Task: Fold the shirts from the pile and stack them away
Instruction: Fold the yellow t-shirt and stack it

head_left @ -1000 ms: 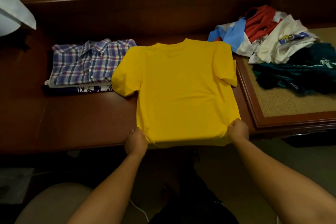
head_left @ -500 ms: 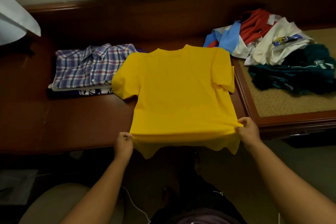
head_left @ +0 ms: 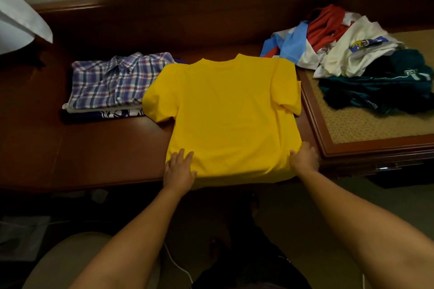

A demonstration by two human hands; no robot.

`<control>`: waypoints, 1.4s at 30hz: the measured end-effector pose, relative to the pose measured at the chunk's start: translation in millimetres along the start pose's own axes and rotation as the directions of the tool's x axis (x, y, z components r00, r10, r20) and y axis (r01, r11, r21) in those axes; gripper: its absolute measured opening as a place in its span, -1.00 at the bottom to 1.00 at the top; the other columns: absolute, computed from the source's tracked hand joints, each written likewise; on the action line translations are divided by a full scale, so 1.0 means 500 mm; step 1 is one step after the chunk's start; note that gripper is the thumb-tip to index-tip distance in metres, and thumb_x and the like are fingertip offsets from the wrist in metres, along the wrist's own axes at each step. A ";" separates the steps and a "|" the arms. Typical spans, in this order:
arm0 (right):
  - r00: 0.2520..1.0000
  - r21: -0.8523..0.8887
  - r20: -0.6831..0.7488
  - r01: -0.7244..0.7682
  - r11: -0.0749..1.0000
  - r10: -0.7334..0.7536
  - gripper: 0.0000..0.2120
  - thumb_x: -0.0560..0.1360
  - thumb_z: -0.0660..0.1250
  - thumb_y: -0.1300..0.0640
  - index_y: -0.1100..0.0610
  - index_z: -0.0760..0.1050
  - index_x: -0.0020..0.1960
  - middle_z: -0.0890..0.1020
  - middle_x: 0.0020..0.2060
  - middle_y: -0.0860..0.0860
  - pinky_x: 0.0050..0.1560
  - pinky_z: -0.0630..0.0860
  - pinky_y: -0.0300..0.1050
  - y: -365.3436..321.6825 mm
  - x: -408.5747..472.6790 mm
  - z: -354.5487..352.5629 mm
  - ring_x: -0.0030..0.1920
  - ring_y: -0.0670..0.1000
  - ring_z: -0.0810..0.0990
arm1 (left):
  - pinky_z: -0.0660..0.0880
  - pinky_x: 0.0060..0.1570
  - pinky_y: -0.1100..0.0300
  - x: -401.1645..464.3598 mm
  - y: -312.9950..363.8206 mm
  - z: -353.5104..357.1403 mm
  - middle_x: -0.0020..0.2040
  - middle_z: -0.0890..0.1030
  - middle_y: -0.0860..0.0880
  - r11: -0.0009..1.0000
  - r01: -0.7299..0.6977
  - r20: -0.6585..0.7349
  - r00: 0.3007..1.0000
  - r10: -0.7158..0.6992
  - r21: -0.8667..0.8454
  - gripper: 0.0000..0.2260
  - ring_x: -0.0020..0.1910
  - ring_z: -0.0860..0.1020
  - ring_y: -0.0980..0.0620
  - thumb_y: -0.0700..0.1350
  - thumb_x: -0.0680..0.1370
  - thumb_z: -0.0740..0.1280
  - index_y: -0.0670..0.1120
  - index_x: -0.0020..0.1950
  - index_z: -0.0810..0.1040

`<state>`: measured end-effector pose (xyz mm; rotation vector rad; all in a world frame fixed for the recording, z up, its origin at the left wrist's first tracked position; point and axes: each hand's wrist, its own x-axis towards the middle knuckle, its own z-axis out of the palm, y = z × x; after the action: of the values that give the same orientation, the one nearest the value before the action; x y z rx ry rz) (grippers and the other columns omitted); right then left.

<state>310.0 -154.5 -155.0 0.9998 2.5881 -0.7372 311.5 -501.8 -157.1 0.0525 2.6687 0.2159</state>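
- Yellow shirt (head_left: 231,115) lies flat, back up, on the desk (head_left: 94,145); your left hand (head_left: 179,169) presses its near-left hem corner with fingers spread; your right hand (head_left: 304,158) rests on the near-right corner, grip unclear
- Its long axis runs straight away from both hands, collar far; each hand is equally near its own side

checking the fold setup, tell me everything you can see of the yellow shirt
The yellow shirt is a plain short-sleeved tee of soft knit-looking cloth, spread flat on the dark wooden desk, neck away from the person. Its left sleeve overlaps the plaid shirt stack. The left hand lies flat on the hem corner; the right hand rests at the other corner.
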 end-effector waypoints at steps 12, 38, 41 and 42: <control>0.999 -0.022 -0.009 -0.031 0.999 0.031 -0.83 0.56 0.13 0.30 0.26 0.47 0.06 0.53 0.03 0.23 0.02 0.53 0.09 0.032 0.033 -0.023 0.00 0.22 0.52 | 0.31 0.27 -0.08 0.039 0.016 -0.011 0.46 0.20 -0.14 0.998 -0.027 0.023 0.999 0.026 0.063 -0.40 0.40 0.23 -0.18 0.12 0.57 0.26 -0.04 0.53 0.15; 1.000 0.263 0.028 -0.010 0.965 0.003 -0.78 0.59 0.20 0.04 0.21 0.45 -0.02 0.56 -0.08 0.15 -0.17 0.42 -0.05 -0.164 0.401 -0.087 -0.05 0.17 0.54 | 0.30 0.34 -0.09 0.654 0.541 -0.198 0.55 0.13 -0.14 0.924 -0.354 0.032 0.935 0.353 0.143 -0.49 0.46 0.19 -0.19 0.01 0.62 0.19 -0.02 0.55 0.13; 0.998 0.489 -0.051 -0.007 0.872 0.036 -0.87 0.64 0.13 0.10 0.16 0.30 -0.02 0.45 -0.14 0.06 -0.23 0.21 -0.10 -0.168 0.408 -0.161 -0.12 0.06 0.45 | 0.18 0.42 -0.13 0.688 0.546 -0.193 0.58 -0.04 -0.09 0.918 -0.333 0.098 0.943 0.319 0.215 -0.42 0.53 0.02 -0.19 0.09 0.62 0.16 0.04 0.57 -0.01; 0.997 0.508 -0.074 0.009 0.861 0.034 -0.88 0.64 0.13 0.12 0.17 0.28 0.00 0.44 -0.15 0.06 -0.24 0.19 -0.10 -0.168 0.418 -0.190 -0.12 0.05 0.43 | 0.16 0.43 -0.13 0.696 0.546 -0.191 0.59 -0.07 -0.09 0.917 -0.333 0.095 0.943 0.320 0.217 -0.41 0.54 0.00 -0.19 0.11 0.62 0.15 0.05 0.57 -0.03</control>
<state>94.6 -41.3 -132.5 1.2029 2.4967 -1.4582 -42.3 -220.7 -183.0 0.5740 2.5994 0.0063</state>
